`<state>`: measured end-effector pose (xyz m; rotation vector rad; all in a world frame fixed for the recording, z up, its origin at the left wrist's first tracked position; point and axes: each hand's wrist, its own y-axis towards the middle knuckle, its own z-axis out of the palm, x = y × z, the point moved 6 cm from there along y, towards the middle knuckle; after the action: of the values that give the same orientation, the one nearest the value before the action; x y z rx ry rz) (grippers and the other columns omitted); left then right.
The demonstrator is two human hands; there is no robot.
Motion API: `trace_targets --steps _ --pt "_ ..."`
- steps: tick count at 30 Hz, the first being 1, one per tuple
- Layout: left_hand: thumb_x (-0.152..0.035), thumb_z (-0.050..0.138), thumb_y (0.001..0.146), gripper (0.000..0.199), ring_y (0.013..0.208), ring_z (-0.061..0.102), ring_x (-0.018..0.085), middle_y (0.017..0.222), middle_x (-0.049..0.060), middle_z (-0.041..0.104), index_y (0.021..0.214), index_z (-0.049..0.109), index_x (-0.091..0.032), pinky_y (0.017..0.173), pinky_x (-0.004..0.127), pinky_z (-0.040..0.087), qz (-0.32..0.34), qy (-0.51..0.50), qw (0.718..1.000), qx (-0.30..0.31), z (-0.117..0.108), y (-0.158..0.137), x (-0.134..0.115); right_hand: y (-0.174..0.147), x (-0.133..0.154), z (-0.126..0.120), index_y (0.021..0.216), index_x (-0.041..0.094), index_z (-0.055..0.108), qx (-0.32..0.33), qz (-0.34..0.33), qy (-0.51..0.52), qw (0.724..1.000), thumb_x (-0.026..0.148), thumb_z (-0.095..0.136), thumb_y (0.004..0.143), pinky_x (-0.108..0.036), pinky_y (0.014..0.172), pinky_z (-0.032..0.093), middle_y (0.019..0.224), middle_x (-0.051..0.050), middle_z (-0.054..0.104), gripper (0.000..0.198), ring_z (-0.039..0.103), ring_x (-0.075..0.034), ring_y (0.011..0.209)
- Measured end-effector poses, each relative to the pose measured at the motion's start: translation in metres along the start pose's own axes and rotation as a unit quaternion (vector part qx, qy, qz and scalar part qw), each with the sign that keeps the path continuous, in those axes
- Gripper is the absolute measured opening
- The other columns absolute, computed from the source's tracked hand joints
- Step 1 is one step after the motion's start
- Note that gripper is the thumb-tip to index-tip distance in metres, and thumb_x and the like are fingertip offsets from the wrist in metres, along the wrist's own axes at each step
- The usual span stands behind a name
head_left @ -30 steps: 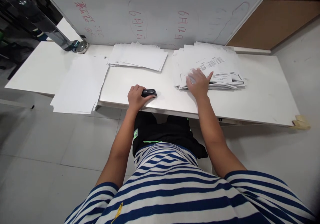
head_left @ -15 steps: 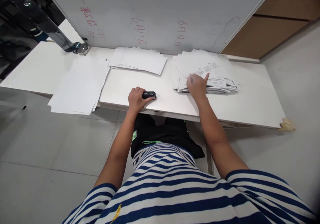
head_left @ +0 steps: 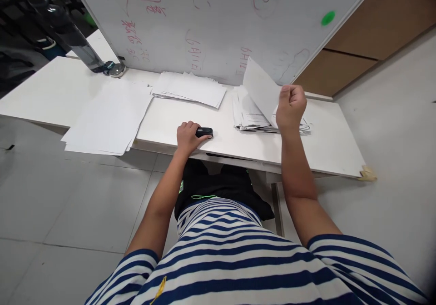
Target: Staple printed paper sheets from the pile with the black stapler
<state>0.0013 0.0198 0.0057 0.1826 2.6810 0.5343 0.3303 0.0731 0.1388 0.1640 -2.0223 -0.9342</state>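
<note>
Left hand [head_left: 188, 137]: left of centre, resting at the front of the table, closed around the black stapler; thumb lies along the near side.
Black stapler [head_left: 205, 132]: just left of the middle of the frame, lying on the white table [head_left: 166, 125], its rounded end poking out of the grip to the right.
Right hand [head_left: 292, 107]: right of centre, raised above the printed stack, fingers curled in and thumb pressed over them, pinching the lifted sheet by its right side.
Lifted sheet [head_left: 261, 87]: tilted up off the stack, far corner standing in front of the whiteboard [head_left: 221, 32]; whether it is one leaf or several together, I cannot tell, nor whether its low edge touches the pile.
Printed stack [head_left: 245, 117]: right of centre on the table, edges uneven, lines of print showing on the upper leaves.
Other paper: one blank-faced stack [head_left: 189, 87] near the foot of the whiteboard, above the stapler in the frame; another fanned pile [head_left: 109, 118] at left, its near end jutting past the table's front edge.
Handling the sheet: best kept to a light pinch near the edge, raised smoothly so the leaves below do not drag along; a tight fist would likely crease it. A brief rub between thumb and finger should show whether leaves cling together.
Handling the stapler: a loose, steady hold flat on the table seems right, without pressing the top while the paper is apart from it.
</note>
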Motion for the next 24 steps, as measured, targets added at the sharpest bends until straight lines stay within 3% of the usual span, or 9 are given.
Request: trace_targets --steps 3,5,8,11,14,17,20,24 --pt "-0.070 0.074 0.073 0.078 0.132 0.046 0.040 0.134 0.017 0.059 0.133 0.055 -0.023 0.115 0.059 0.023 0.007 -0.002 1.000 -0.011 -0.015 0.002 -0.011 -0.003 0.037 -0.023 0.095 0.022 0.061 -0.015 -0.031 0.001 0.999 0.063 0.039 0.100 -0.044 0.083 0.055 0.088 -0.004 0.064 0.047 0.065 -0.020 0.085" --pt "-0.071 0.071 0.075 0.091 0.142 0.037 0.041 0.146 0.018 0.050 0.146 0.042 -0.022 0.120 0.063 0.011 0.017 -0.040 0.998 -0.036 -0.033 0.005 -0.025 -0.008 0.056 -0.037 0.097 0.023 0.062 -0.021 -0.058 -0.005 0.998 0.062 0.040 0.100 -0.043 0.084 0.056 0.095 -0.005 0.067 0.044 0.067 -0.021 0.090" --pt "-0.067 0.064 0.085 0.086 0.146 0.035 0.036 0.153 0.018 0.043 0.153 0.030 -0.025 0.121 0.059 0.020 0.037 -0.171 0.981 -0.086 -0.063 0.012 -0.052 -0.016 0.069 -0.055 0.101 0.025 0.063 -0.041 -0.077 -0.012 0.996 0.062 0.037 0.101 -0.044 0.084 0.056 0.099 -0.005 0.067 0.046 0.068 -0.024 0.099" --pt "-0.059 0.067 0.087 0.079 0.142 0.043 0.032 0.150 0.013 0.047 0.152 0.034 -0.030 0.112 0.050 0.038 0.052 -0.337 0.935 -0.092 -0.082 0.023 -0.078 -0.021 0.063 -0.062 0.108 0.026 0.063 -0.052 -0.064 -0.031 0.996 0.064 0.030 0.102 -0.043 0.080 0.057 0.102 -0.006 0.066 0.052 0.069 -0.026 0.103" --pt "-0.053 0.073 0.085 0.053 0.118 0.062 0.029 0.120 0.009 0.067 0.129 0.060 -0.027 0.095 0.041 0.051 0.028 -0.491 0.871 0.003 -0.074 0.032 -0.096 -0.022 0.052 -0.058 0.117 0.027 0.061 -0.032 -0.045 -0.028 0.998 0.064 0.025 0.102 -0.042 0.079 0.057 0.110 -0.009 0.065 0.054 0.069 -0.029 0.108" --pt "-0.050 0.076 0.082 0.032 0.087 0.067 0.022 0.088 0.005 0.069 0.097 0.072 -0.021 0.075 0.033 0.052 -0.047 -0.587 0.803 0.093 -0.053 0.028 -0.104 -0.023 0.044 -0.054 0.122 0.028 0.059 -0.033 -0.019 -0.014 0.999 0.063 0.023 0.102 -0.044 0.081 0.057 0.118 -0.009 0.064 0.054 0.067 -0.030 0.113" --pt "-0.046 0.078 0.082 0.026 0.076 0.063 0.018 0.078 0.003 0.066 0.087 0.072 -0.021 0.068 0.030 0.049 -0.095 -0.600 0.791 0.074 -0.041 0.021 -0.103 -0.032 0.032 -0.051 0.125 0.027 0.055 -0.041 0.044 0.007 0.998 0.064 0.034 0.100 -0.042 0.078 0.058 0.113 -0.009 0.066 0.049 0.070 -0.027 0.104" --pt "-0.044 0.075 0.084 0.025 0.076 0.064 0.016 0.082 0.003 0.069 0.089 0.071 -0.021 0.069 0.030 0.049 -0.130 -0.597 0.791 0.043 -0.028 0.013 -0.102 -0.063 0.005 -0.031 0.126 0.027 0.051 0.054 0.153 0.102 0.982 0.065 0.061 0.088 -0.039 0.075 0.059 0.099 -0.007 0.069 0.055 0.071 -0.023 0.088"
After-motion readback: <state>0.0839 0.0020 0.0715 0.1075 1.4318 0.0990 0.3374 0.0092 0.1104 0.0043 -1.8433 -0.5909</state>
